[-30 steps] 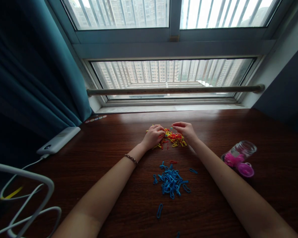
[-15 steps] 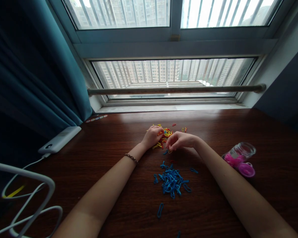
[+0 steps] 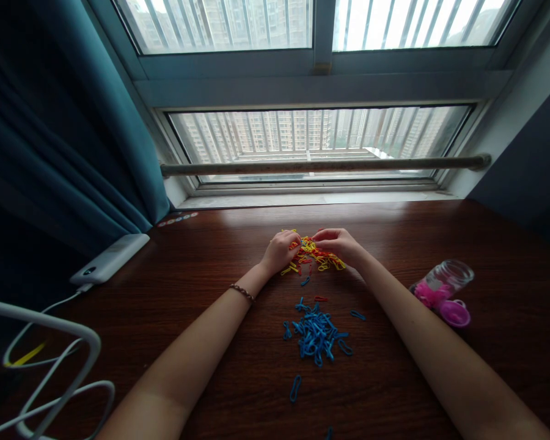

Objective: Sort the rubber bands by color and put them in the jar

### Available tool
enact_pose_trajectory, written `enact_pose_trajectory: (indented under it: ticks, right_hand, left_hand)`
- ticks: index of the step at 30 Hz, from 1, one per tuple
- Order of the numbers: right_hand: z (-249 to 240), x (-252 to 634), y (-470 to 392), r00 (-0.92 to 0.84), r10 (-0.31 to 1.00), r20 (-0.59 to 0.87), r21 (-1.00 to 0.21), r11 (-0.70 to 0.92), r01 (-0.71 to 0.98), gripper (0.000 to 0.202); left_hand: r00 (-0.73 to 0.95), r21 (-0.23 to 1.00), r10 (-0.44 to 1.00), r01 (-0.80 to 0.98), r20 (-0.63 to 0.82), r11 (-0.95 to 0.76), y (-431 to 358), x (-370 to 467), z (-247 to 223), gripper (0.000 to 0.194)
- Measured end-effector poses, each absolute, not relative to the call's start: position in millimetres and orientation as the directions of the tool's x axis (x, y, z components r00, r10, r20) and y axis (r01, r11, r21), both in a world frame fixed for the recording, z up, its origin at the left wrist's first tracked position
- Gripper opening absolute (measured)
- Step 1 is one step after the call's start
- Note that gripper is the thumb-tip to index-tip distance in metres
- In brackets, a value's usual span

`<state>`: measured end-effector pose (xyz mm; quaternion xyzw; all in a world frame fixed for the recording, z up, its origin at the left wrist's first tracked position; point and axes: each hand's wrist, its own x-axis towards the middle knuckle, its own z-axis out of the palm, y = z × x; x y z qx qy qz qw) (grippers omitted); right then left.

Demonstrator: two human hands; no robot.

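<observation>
My left hand (image 3: 282, 252) rests curled at the left side of a pile of small red and yellow narrow loops (image 3: 323, 261), its fingers bent into them. From the right, my right hand (image 3: 340, 242) reaches to the pile's far side, thumb and fingers drawn together among the loops. What either hand pinches is hidden. A lone blue loop (image 3: 305, 281) lies just in front of this pile. Nearer to me is a larger heap of blue loops (image 3: 318, 333), with a red loop (image 3: 321, 299) by its far edge.
Stray blue loops (image 3: 296, 388) lie around the heap. On the right a clear jar (image 3: 456, 275) with pink contents lies tipped beside a purple lid (image 3: 455, 313). At left are a white power bank (image 3: 112, 259), white cables (image 3: 89, 333) and a blue curtain (image 3: 132, 153).
My right hand has moved away from me, from the pile's near edge to its far right side. More yellow and red loops now show spread below it. My left hand has barely moved.
</observation>
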<state>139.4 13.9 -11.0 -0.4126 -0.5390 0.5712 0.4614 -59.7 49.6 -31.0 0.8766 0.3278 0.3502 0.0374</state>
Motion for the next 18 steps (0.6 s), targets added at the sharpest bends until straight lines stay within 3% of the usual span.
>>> enact_pose_trajectory:
  ticks: [4,7,10,12,18]
  right_hand:
    - [-16,136,18,0.043,0.967,0.252,-0.943,0.235,0.236,0.024]
    - [-18,130,17,-0.013,0.905,0.424,-0.79,0.377,0.484,0.016]
    - [-16,124,12,-0.159,0.864,0.478,-0.674,0.476,0.565,0.015]
    - [-15,120,9,-0.167,0.845,0.508,-0.628,0.496,0.6,0.016]
    - [-21,114,7,-0.143,0.848,0.51,-0.621,0.478,0.621,0.016]
  left_hand:
    - [0.514,0.32,0.621,0.557,0.592,-0.766,49,-60,-32,0.002]
    - [0.482,0.364,0.643,0.551,0.596,-0.751,49,-60,-31,0.007]
    - [0.471,0.396,0.647,0.528,0.6,-0.751,48,-60,-30,0.011]
    - [0.472,0.406,0.644,0.514,0.602,-0.756,47,-59,-29,0.011]
    - [0.474,0.431,0.639,0.48,0.606,-0.764,40,-53,-27,0.02]
